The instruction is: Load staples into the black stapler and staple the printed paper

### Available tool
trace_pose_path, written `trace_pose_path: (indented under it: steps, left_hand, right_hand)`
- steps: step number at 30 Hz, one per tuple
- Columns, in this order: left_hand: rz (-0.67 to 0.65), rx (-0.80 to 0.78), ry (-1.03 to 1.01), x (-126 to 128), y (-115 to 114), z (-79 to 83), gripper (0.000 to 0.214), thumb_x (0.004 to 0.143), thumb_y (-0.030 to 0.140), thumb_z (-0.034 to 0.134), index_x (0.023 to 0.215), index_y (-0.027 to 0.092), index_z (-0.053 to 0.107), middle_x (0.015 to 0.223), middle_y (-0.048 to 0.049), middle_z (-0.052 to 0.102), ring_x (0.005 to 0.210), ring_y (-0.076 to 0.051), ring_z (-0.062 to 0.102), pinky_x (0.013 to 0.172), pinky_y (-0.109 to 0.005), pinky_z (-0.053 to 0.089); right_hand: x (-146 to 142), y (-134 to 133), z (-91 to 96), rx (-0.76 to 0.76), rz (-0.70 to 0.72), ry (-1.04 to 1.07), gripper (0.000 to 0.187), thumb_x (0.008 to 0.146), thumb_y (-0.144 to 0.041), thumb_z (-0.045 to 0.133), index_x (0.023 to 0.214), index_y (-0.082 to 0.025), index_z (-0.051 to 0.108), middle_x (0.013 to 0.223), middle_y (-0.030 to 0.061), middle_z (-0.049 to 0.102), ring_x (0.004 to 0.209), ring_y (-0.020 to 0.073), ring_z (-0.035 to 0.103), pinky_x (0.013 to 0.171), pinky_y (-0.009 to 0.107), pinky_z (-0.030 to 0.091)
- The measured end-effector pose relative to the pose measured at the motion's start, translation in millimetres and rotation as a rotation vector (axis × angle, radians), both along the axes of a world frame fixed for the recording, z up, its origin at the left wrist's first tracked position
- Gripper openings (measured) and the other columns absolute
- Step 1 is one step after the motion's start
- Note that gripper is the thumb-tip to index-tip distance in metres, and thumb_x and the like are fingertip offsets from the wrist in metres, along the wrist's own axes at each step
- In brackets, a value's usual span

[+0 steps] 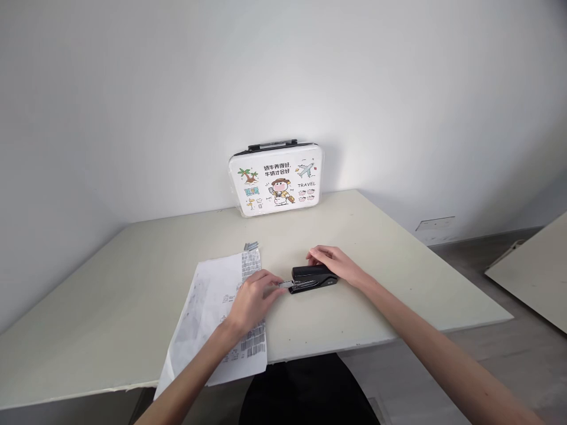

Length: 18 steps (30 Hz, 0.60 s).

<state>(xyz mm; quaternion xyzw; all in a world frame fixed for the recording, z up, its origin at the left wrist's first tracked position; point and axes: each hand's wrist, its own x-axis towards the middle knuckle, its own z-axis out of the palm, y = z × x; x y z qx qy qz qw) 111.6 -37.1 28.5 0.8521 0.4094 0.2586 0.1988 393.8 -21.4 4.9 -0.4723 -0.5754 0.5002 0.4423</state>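
A black stapler [313,276] lies on the table with its front toward the left. From that front end sticks out a metal staple tray [286,284], pinched between the thumb and fingers of my left hand [256,298]. My right hand [337,263] is closed around the stapler's rear end, its fingers partly hidden behind it. Printed sheets of paper [212,295] lie under my left forearm and wrist. Just beyond their top edge sit a few small strips of staples [250,246].
A white case [277,183] with cartoon prints and a black handle stands against the wall at the back of the pale table [110,295]. The paper hangs over the front edge. A black seat [305,392] is below that edge. Another pale panel [535,274] stands at far right.
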Motion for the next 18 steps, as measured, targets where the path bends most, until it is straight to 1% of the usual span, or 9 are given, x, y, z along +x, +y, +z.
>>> trace_pose_path:
  steps: [3,5,7,10,15,18]
  left_hand:
    - [-0.067,-0.054,-0.003,-11.8,4.9,3.1,0.027,0.099,0.047,0.062,0.110,0.026,0.075,0.107,-0.0045,0.074,0.091,-0.021,0.071,0.083,-0.037,0.058]
    - [-0.131,-0.072,-0.013,-15.2,10.2,5.3,0.029,0.099,0.050,0.062,0.108,0.026,0.076,0.103,-0.0046,0.075,0.087,-0.020,0.071,0.081,-0.036,0.058]
    - [-0.207,-0.072,-0.033,-13.8,17.2,6.5,0.031,0.097,0.052,0.064,0.103,0.025,0.078,0.099,-0.0052,0.075,0.085,-0.021,0.070,0.080,-0.036,0.058]
    - [-0.302,-0.089,-0.043,-4.8,29.6,6.0,0.033,0.093,0.055,0.069,0.100,0.023,0.078,0.096,-0.0060,0.076,0.086,-0.021,0.070,0.081,-0.035,0.057]
    - [-0.309,-0.189,-0.047,14.0,46.0,1.0,0.043,0.086,0.060,0.074,0.106,0.022,0.072,0.094,-0.0043,0.075,0.083,-0.020,0.069,0.078,-0.033,0.054]
    - [-0.334,-0.176,-0.028,21.5,51.1,-1.5,0.046,0.087,0.064,0.071,0.104,0.021,0.070,0.091,-0.0038,0.074,0.081,-0.020,0.068,0.076,-0.032,0.053]
  right_hand:
    - [-4.3,-1.9,2.7,-0.020,0.004,0.112,0.050,0.089,-0.071,0.060,0.090,-0.023,0.073,0.091,0.0047,0.074,0.090,0.0226,0.067,0.090,0.036,0.049]
    - [-7.9,-2.7,4.3,-0.038,0.011,0.186,0.052,0.089,-0.073,0.060,0.090,-0.022,0.071,0.092,0.0053,0.074,0.092,0.0224,0.068,0.091,0.036,0.050]
    - [-10.9,-2.8,4.9,-0.057,0.012,0.239,0.054,0.088,-0.074,0.060,0.088,-0.021,0.071,0.092,0.0056,0.073,0.090,0.0217,0.068,0.089,0.035,0.051]
    - [-12.3,-2.4,4.5,-0.079,-0.008,0.299,0.056,0.087,-0.076,0.061,0.089,-0.021,0.072,0.090,0.0052,0.072,0.088,0.0204,0.067,0.088,0.034,0.051]
    - [-10.9,-1.6,3.4,-0.102,-0.040,0.378,0.056,0.084,-0.076,0.065,0.085,-0.021,0.073,0.088,0.0050,0.072,0.085,0.0194,0.066,0.086,0.032,0.051]
    - [-10.9,-1.2,2.7,-0.096,-0.046,0.388,0.054,0.085,-0.074,0.065,0.084,-0.021,0.072,0.087,0.0045,0.071,0.083,0.0184,0.065,0.085,0.032,0.050]
